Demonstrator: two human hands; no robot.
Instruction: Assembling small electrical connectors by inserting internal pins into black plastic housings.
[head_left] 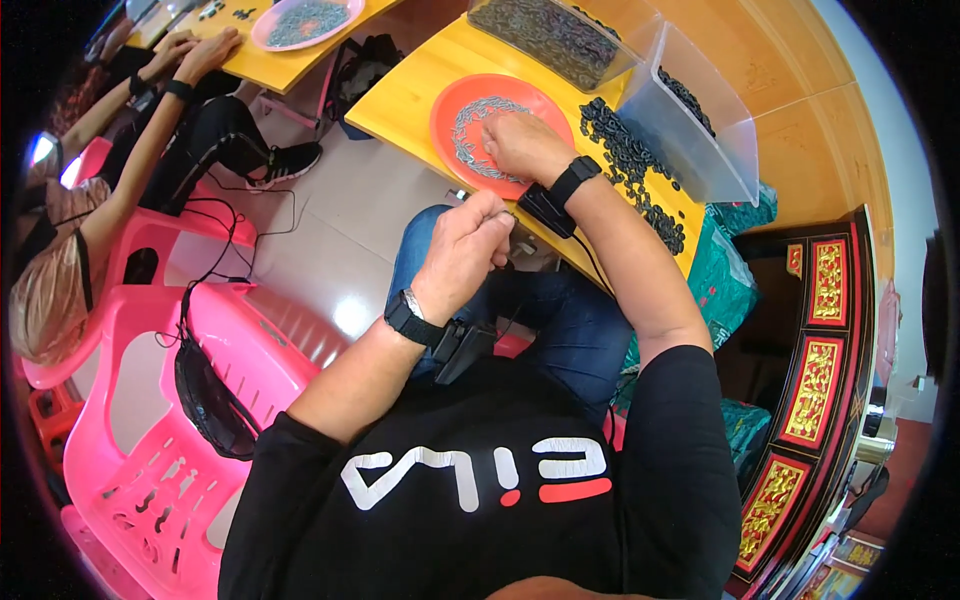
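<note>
Sorting step, by the look of it — right hand (525, 145) rests palm-down on the orange plate (452, 110), fingers together and pressed into the small grey pieces (478, 135) spread in a ring there; can't tell whether it grips any. Left hand (462, 250) hangs off the table edge above the lap, fingers curled closed, thumb to fingertips — whatever it pinches is too small to make out. My read: next move needs a fine fingertip pick off the plate without scattering the ring. Count: one orange plate, two clear plastic bins (690, 120) on the yellow table (410, 90), one loose heap of dark pieces (630, 165) between plate and near bin, one pink plate (305, 22) at the co-worker's table, two pink plastic chairs (180, 430).
</note>
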